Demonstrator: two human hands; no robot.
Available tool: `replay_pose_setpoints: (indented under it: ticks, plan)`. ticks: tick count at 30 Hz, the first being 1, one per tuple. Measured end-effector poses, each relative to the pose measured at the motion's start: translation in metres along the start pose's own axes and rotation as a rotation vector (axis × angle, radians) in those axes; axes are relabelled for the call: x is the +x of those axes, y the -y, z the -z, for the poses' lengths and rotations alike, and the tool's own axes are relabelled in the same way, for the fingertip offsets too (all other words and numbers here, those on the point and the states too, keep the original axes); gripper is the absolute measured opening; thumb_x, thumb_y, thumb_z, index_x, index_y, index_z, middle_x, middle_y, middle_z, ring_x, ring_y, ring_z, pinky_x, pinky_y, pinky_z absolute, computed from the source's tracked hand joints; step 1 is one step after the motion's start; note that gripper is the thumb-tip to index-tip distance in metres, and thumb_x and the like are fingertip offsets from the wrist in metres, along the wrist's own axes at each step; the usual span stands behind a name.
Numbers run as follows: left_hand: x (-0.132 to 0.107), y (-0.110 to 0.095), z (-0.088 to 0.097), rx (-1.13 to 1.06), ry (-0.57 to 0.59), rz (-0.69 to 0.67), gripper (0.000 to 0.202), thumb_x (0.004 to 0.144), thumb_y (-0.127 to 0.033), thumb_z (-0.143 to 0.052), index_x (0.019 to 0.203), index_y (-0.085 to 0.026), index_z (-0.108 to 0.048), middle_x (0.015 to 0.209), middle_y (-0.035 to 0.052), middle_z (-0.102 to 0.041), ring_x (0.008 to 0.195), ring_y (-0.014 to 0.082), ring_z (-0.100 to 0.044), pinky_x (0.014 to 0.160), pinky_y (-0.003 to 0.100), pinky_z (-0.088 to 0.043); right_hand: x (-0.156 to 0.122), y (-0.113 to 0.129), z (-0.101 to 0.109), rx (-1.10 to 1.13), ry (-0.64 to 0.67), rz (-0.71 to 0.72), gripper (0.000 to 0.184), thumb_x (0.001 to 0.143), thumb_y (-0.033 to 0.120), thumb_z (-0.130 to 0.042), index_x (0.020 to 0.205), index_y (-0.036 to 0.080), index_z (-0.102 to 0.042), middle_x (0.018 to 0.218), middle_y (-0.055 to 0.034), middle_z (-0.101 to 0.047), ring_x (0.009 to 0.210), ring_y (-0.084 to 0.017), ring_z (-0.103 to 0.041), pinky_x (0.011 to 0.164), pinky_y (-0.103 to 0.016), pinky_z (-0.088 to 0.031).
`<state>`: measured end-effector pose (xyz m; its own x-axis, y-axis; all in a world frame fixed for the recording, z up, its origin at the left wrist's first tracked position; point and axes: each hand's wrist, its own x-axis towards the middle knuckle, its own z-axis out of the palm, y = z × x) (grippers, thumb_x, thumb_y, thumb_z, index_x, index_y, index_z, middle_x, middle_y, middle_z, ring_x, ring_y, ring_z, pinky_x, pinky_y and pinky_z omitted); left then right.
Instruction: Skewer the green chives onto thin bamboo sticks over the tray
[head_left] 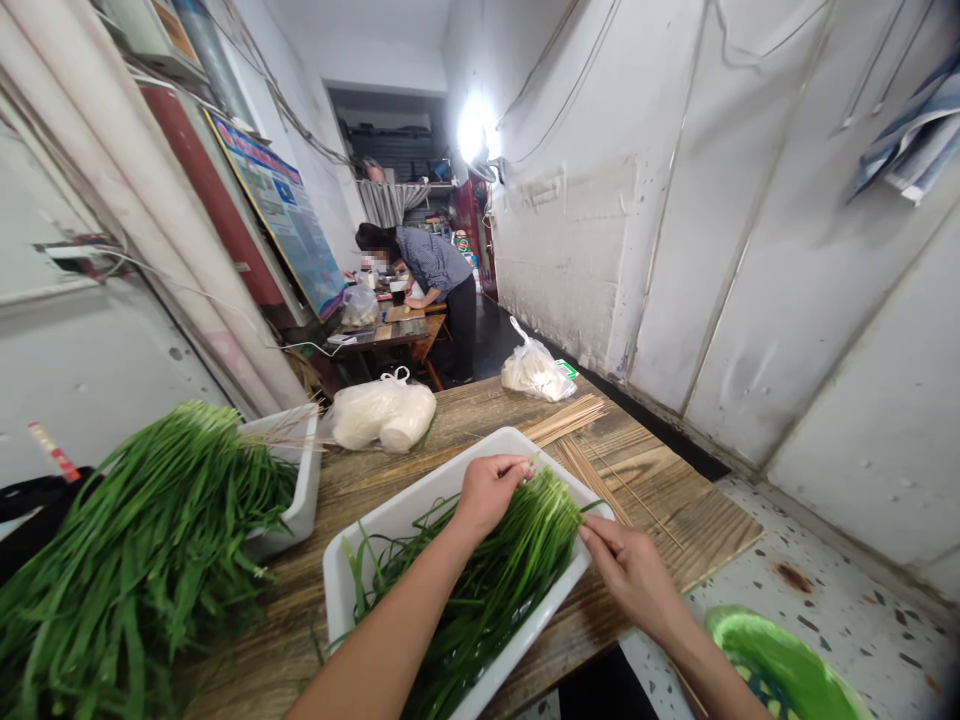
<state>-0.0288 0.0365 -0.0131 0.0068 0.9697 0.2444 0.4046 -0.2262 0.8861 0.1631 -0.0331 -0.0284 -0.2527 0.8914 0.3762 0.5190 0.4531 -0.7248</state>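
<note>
My left hand [489, 490] curls over the cut ends of a bunch of green chives [501, 570] that lies in a white rectangular tray [390, 520] on the wooden table [660, 490]. Its fingers are closed on the stalk tips. My right hand [628, 568] rests at the tray's right rim, fingers together and touching the end of the same bunch. Thin bamboo skewers [570, 425] lie on the table just beyond the tray.
A second white tray [304, 480] at left holds a big heap of chives [135, 540]. Two plastic bags of white food [382, 412] [534, 372] sit farther back. A person [435, 285] bends over a far table. A green basin [780, 670] is on the floor at lower right.
</note>
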Motion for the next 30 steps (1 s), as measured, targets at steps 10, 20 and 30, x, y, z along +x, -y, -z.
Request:
replay_pose_setpoints:
  ticks: [10, 20, 30]
  plan:
    - [0.0004, 0.0011, 0.0001, -0.028, 0.006, -0.002, 0.020, 0.073, -0.027, -0.054, 0.075, -0.017, -0.072, 0.073, 0.0014, -0.071, 0.066, 0.0159, -0.061, 0.070, 0.027, -0.047, 0.0005, 0.0009, 0.0008, 0.020, 0.022, -0.019, 0.031, 0.090, 0.031, -0.038, 0.083, 0.016, -0.065, 0.065, -0.0026, -0.063, 0.059, -0.016, -0.057, 0.055, -0.023, -0.043]
    - [-0.0004, -0.0018, -0.0025, -0.435, 0.050, 0.270, 0.026, 0.058, -0.034, -0.071, 0.075, -0.014, -0.072, 0.075, 0.0052, -0.072, 0.075, 0.0187, -0.062, 0.079, 0.031, -0.044, 0.0017, 0.0014, 0.0002, 0.005, -0.021, 0.017, 0.032, 0.089, 0.032, -0.039, 0.086, 0.016, -0.067, 0.061, -0.0025, -0.063, 0.057, -0.016, -0.057, 0.054, -0.022, -0.044]
    - [0.0014, -0.0004, -0.0005, -0.474, 0.043, 0.225, 0.023, 0.060, -0.035, -0.070, 0.069, -0.014, -0.071, 0.067, 0.0032, -0.068, 0.061, 0.0126, -0.053, 0.069, 0.027, -0.041, 0.0021, -0.0007, 0.0000, -0.011, -0.011, 0.019, 0.033, 0.090, 0.033, -0.039, 0.084, 0.016, -0.066, 0.057, -0.0020, -0.061, 0.059, -0.017, -0.057, 0.055, -0.022, -0.044]
